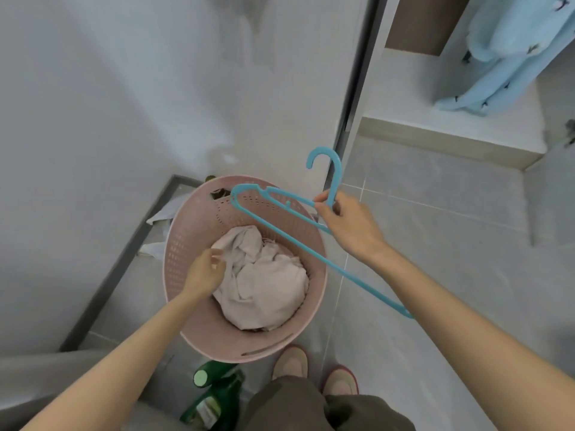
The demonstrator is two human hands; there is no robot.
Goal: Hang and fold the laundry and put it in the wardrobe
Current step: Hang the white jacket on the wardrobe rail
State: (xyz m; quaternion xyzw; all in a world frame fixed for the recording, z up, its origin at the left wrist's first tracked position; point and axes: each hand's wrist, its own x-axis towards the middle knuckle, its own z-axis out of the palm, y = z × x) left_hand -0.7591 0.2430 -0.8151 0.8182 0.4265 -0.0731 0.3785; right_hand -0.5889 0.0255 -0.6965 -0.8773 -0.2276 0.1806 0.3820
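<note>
Head view, straight down over both bare forearms. Low in the middle, on grey floor tiles [435, 231], a pink perforated laundry basket [193, 225], standing upright just ahead of two pale slippers [291, 362]. Inside it, at the bottom, a crumpled pale cloth [267, 287], bunched toward the right wall of the basket.

Left hand [203, 272] down inside the rim, over the left edge of that cloth, fingers curled inward with the tips right at the fabric. Cannot tell whether pinching a fold or only touching.

Right hand [348, 225] higher, beside the basket's right rim and well clear of the cloth, thumb and fingers clamped round the neck of a blue plastic hanger [336, 181]. Hook pointing up and away, toward the wardrobe. One shoulder reaching left across the basket's far rim, the long lower bar slanting down under the right wrist and ending near the right forearm. Hanger and cloth apart, not touching.

Upper right, an open wardrobe [451, 126] with a white base shelf and a light blue garment [510, 57] hanging inside. Left of that, a white sliding door [280, 88] with a dark edge. Behind the basket, something white and crumpled [161, 214] on the floor. Near the feet, left of the slippers, green bottles [217, 396].
</note>
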